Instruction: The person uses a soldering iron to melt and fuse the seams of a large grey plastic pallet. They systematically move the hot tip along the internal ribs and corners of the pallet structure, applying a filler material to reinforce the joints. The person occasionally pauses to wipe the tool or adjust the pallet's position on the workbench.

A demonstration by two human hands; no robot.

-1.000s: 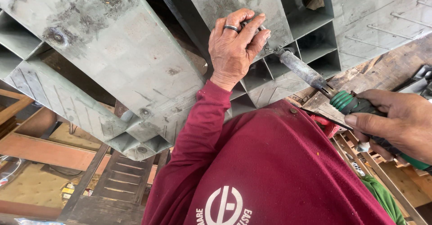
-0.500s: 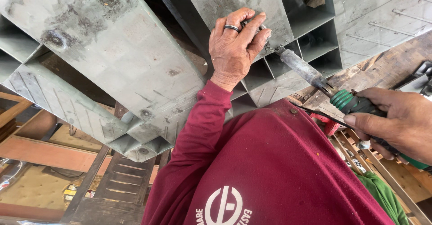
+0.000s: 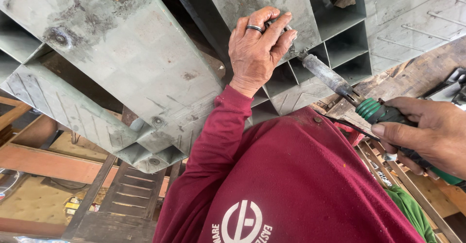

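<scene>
My left hand point(image 3: 257, 49), a ring on one finger, rests against a grey ribbed plastic panel point(image 3: 121, 44). Its fingertips pinch a small dark metal piece at the panel's edge. My right hand point(image 3: 427, 136) grips the green handle point(image 3: 371, 109) of a screwdriver. The tool's worn metal shaft point(image 3: 327, 78) slants up and left, and its tip meets the left fingertips. Most of the metal piece is hidden under my fingers. My maroon sleeve and shirt point(image 3: 301, 184) fill the lower middle of the view.
The panel has open square cells point(image 3: 347, 44) and bolt heads point(image 3: 60, 38). Below lie wooden beams point(image 3: 43, 163) and a slatted frame point(image 3: 131, 194). A weathered plank point(image 3: 407, 78) runs at the right, with a red object point(image 3: 352, 134) and green cloth point(image 3: 412, 214) beneath my right hand.
Almost nothing differs. Both hands hold the same grip and the screwdriver shaft stays pointed at my left fingertips.
</scene>
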